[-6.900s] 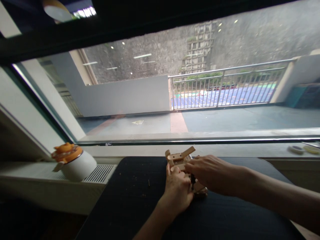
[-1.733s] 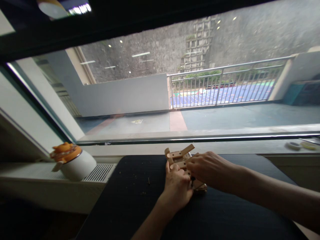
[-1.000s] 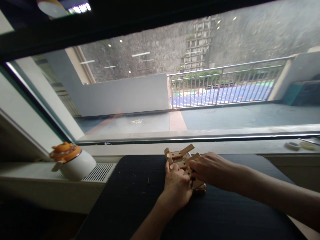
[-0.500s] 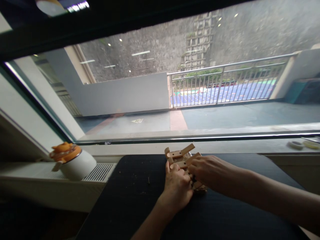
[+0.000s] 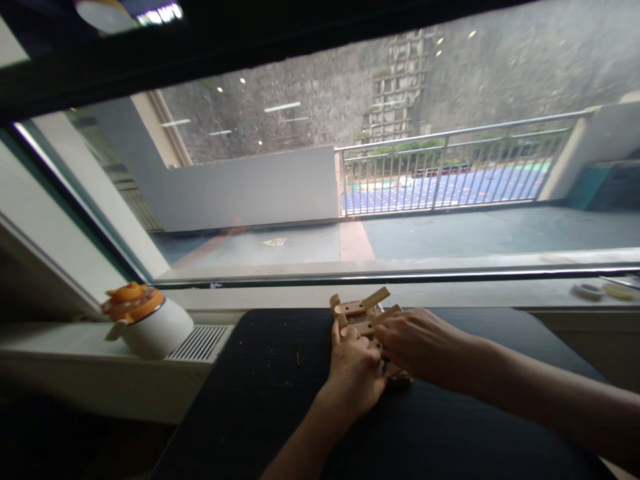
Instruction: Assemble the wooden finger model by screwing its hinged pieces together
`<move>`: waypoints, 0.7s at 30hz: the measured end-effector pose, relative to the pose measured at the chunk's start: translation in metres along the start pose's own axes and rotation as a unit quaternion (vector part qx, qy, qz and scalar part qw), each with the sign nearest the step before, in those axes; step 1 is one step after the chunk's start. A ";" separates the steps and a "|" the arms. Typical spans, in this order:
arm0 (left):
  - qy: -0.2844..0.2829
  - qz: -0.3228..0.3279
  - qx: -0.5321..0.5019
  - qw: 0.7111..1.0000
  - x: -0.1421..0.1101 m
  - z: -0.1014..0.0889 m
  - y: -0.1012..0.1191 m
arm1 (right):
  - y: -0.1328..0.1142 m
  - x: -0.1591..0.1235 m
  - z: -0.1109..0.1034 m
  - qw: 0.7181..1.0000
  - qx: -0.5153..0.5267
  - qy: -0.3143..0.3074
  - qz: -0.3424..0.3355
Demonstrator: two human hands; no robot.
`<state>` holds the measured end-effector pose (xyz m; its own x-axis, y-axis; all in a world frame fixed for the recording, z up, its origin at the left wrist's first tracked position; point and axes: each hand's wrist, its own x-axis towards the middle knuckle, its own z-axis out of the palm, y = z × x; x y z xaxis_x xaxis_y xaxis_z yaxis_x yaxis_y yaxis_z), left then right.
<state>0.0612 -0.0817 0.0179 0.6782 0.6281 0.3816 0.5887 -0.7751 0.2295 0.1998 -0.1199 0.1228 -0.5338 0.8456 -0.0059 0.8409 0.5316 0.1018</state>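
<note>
A wooden assembly [image 5: 361,325] of pale, curved slats with dark holes lies on the black table [image 5: 240,413]. From its near left side, my left hand [image 5: 354,373] grips it, fingers bent over the lower slats. My right hand [image 5: 417,343] reaches in from the right with its fingers closed against the same piece. What those fingers hold is hidden. Something small and dark shows between the two hands, too unclear to name. To the left of my left hand, a thin nail or screw [image 5: 298,360] stands or lies on the table.
On the white ledge [image 5: 207,343] at left sits a white pot [image 5: 157,331] with an orange animal-shaped top [image 5: 131,302]. Rolls of tape [image 5: 589,291] rest on the windowsill at right. A large window [image 5: 280,193] rises behind the table. Small crumbs dot the tabletop.
My right hand has shifted slightly to the left and turned a little over the wooden assembly. My left hand and the assembly stay nearly in place.
</note>
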 end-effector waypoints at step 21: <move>0.145 -0.109 -0.212 0.960 -0.066 0.020 -0.030 | 0.011 -0.010 0.004 1.000 0.012 0.000 0.028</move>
<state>0.0078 -0.0983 -0.0322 0.3711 0.7812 0.5020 0.4289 -0.6237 0.6535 0.2149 -0.1227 0.1200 -0.4863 0.8738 -0.0004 0.8711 0.4849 0.0782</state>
